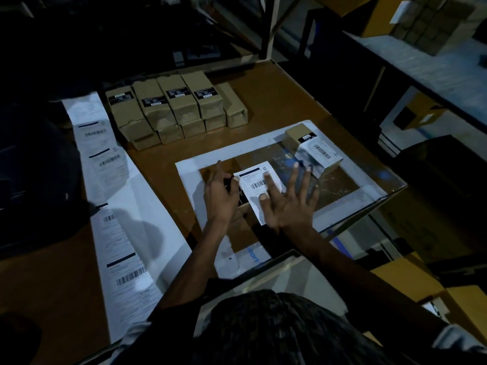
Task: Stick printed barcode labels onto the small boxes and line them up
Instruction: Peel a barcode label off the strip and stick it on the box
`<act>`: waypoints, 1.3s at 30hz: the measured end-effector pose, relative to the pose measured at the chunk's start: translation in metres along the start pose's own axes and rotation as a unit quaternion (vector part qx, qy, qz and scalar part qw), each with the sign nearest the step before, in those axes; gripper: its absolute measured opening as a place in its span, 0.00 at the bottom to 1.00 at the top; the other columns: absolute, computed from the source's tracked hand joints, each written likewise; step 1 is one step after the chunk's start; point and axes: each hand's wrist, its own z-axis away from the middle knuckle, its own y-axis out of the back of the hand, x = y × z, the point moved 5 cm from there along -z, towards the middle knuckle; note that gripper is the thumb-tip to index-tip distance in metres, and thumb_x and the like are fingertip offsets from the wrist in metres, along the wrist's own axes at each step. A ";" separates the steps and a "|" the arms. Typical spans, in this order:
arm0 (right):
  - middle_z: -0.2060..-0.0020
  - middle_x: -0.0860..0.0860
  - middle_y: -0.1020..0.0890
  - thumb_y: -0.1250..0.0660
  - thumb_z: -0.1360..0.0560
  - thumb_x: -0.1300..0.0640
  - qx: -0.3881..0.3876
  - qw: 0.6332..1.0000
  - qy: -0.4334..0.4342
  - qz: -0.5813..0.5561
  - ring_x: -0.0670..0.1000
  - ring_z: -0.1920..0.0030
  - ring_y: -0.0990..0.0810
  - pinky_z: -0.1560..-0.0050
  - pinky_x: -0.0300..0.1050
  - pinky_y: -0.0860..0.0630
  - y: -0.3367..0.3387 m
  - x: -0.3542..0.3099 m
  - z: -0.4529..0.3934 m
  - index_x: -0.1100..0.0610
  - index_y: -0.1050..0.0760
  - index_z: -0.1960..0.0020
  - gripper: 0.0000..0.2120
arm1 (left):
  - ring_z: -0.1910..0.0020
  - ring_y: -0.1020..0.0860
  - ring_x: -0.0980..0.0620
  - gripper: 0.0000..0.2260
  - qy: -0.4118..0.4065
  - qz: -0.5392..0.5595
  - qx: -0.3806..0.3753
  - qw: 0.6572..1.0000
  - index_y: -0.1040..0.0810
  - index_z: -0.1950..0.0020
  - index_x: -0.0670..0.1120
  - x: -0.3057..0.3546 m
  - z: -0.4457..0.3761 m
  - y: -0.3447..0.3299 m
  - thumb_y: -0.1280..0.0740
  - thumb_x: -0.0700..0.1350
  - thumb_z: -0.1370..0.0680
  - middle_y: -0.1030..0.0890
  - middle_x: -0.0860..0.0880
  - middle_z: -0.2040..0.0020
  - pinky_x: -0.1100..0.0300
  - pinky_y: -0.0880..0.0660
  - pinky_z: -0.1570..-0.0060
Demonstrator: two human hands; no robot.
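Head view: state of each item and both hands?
Box being labelled: flat on the mat, label half on.
Label: pressed down by right hand.
Left hand: grips the box.
Right hand: fingers straight, pressing.
Labelled box: done, set aside.
Box stack: unlabelled.
Label strip: laid out.

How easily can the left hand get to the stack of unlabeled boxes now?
Probably yes: the left hand holds the box being labeled, but bare tabletop lies between it and the stack.

Boxes (168,106) stacked at the tabletop's (276,101) far edge were matt brown cardboard with glossy black stickers. The label (257,185) was smooth white paper. The label strip (116,206) appeared slightly glossy. The tabletop looked smooth brown wood.
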 end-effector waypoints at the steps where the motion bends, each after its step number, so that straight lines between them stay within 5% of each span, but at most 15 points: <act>1: 0.20 0.60 0.64 0.66 0.23 0.29 0.010 1.000 0.020 -0.002 0.66 0.21 0.67 0.27 0.73 0.62 -0.005 -0.014 0.008 0.38 0.55 0.19 0.34 | 0.44 0.21 0.49 0.26 -0.004 0.000 0.004 1.000 0.37 0.22 0.44 0.001 0.000 0.001 0.34 0.42 0.19 0.18 0.46 0.45 0.55 0.22 0.46; 5: 0.20 0.63 0.47 0.59 0.19 0.33 0.050 0.994 0.088 0.041 0.68 0.20 0.52 0.28 0.70 0.46 -0.016 -0.034 0.032 0.42 0.39 0.21 0.31 | 0.44 0.21 0.47 0.19 -0.019 -0.018 0.003 1.000 0.29 0.28 0.41 0.008 0.005 0.004 0.35 0.42 0.19 0.18 0.44 0.46 0.55 0.23 0.47; 10: 0.20 0.58 0.64 0.64 0.22 0.31 0.027 1.000 0.000 0.015 0.63 0.22 0.70 0.27 0.69 0.64 0.005 0.018 0.003 0.34 0.56 0.20 0.31 | 0.45 0.22 0.47 0.22 -0.030 -0.039 0.001 0.999 0.31 0.25 0.43 0.009 0.001 0.004 0.34 0.43 0.19 0.19 0.44 0.46 0.55 0.25 0.49; 14: 0.19 0.54 0.64 0.62 0.19 0.33 -0.019 0.999 0.013 -0.034 0.59 0.22 0.73 0.28 0.68 0.68 0.017 0.020 -0.010 0.33 0.51 0.21 0.27 | 0.43 0.23 0.44 0.13 -0.030 -0.097 0.003 0.995 0.25 0.35 0.43 0.008 0.001 0.001 0.36 0.44 0.18 0.21 0.44 0.44 0.55 0.25 0.50; 16: 0.18 0.53 0.54 0.58 0.17 0.36 -0.015 0.997 0.027 -0.072 0.59 0.20 0.64 0.26 0.70 0.61 0.029 0.018 -0.020 0.36 0.40 0.23 0.24 | 0.41 0.25 0.42 0.11 -0.054 -0.204 0.021 0.977 0.24 0.36 0.44 0.012 0.004 0.003 0.37 0.43 0.18 0.22 0.44 0.40 0.48 0.26 0.45; 18: 0.24 0.55 0.33 0.48 0.16 0.43 0.046 0.992 0.072 -0.093 0.60 0.23 0.44 0.28 0.68 0.47 0.045 0.018 -0.032 0.42 0.31 0.27 0.19 | 0.39 0.27 0.43 0.12 -0.082 -0.277 0.047 0.956 0.21 0.37 0.47 0.022 0.009 0.005 0.36 0.45 0.19 0.23 0.45 0.37 0.48 0.31 0.41; 20: 0.36 0.53 0.20 0.36 0.20 0.52 0.075 0.982 0.124 -0.125 0.58 0.33 0.27 0.33 0.62 0.33 0.051 0.019 -0.045 0.47 0.24 0.33 0.16 | 0.36 0.28 0.44 0.11 -0.086 -0.270 0.063 0.957 0.19 0.39 0.49 0.032 0.010 0.004 0.32 0.46 0.20 0.23 0.47 0.35 0.51 0.36 0.39; 23: 0.47 0.53 0.14 0.29 0.25 0.62 0.081 0.964 0.172 -0.184 0.54 0.46 0.17 0.40 0.47 0.23 0.051 0.020 -0.066 0.53 0.16 0.42 0.13 | 0.35 0.30 0.45 0.08 -0.080 -0.198 0.067 0.975 0.14 0.45 0.49 0.043 0.007 -0.003 0.28 0.44 0.23 0.23 0.47 0.36 0.56 0.40 0.38; 28: 0.49 0.52 0.13 0.24 0.27 0.62 0.024 0.940 0.244 -0.238 0.52 0.48 0.18 0.42 0.47 0.23 0.037 0.009 -0.086 0.56 0.14 0.47 0.09 | 0.34 0.29 0.44 0.03 -0.075 -0.181 0.082 0.977 0.13 0.53 0.49 0.049 0.004 -0.010 0.25 0.44 0.26 0.22 0.47 0.35 0.63 0.45 0.40; 33: 0.52 0.50 0.13 0.25 0.27 0.61 0.021 0.934 0.267 -0.236 0.55 0.49 0.24 0.49 0.51 0.26 0.023 0.010 -0.094 0.54 0.14 0.48 0.09 | 0.38 0.26 0.41 0.05 -0.081 -0.178 0.073 0.978 0.12 0.55 0.47 0.041 0.002 -0.013 0.25 0.46 0.28 0.20 0.44 0.39 0.43 0.28 0.39; 39: 0.50 0.47 0.14 0.28 0.24 0.58 0.034 0.937 0.280 -0.205 0.54 0.47 0.26 0.48 0.55 0.27 0.020 0.011 -0.097 0.49 0.15 0.44 0.10 | 0.37 0.25 0.41 0.03 -0.054 -0.190 0.026 0.980 0.13 0.54 0.55 0.023 -0.010 -0.013 0.25 0.50 0.26 0.21 0.47 0.36 0.38 0.24 0.46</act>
